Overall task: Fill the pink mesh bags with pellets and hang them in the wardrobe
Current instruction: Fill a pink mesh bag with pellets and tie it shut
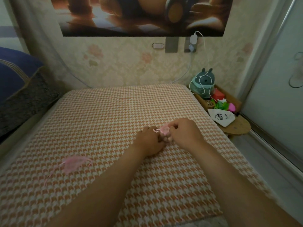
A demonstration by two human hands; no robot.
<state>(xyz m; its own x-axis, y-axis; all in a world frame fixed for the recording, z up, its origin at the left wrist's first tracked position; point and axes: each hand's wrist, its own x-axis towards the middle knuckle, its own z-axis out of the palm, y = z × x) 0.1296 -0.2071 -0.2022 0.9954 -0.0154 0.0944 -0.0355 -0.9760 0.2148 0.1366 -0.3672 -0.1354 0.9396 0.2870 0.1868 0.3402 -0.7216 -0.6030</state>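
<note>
My two hands meet over the orange-and-cream houndstooth bed cover (114, 120), working a small pink mesh bag (164, 129) between them. My left hand (150, 141) lies low against the cover with its fingers curled in under the bag, and my right hand (183, 133) pinches the bag's upper edge, fingertips pressed together on the mesh. The bag's thin pink drawstring (156, 130) pokes out toward my left hand. Whether pellets sit inside the bag I cannot tell; the hands cover most of it.

A second pink mesh bag (73, 163) lies flat on the cover, well to the left of my hands and nearer to me, its strings trailing loose toward the bed's near edge.

Beside the bed on the right stands a low wooden shelf (237, 126) holding a grey-green plush toy (204, 84) looped by a white charging cable (205, 51), a red box (218, 95), green and pink trinkets, and a white pouch (221, 117) printed with a black line drawing. The cable runs up to a white charger (193, 38) plugged into the floral-papered wall (123, 68), just under a dark-edged poster (139, 15).
</note>
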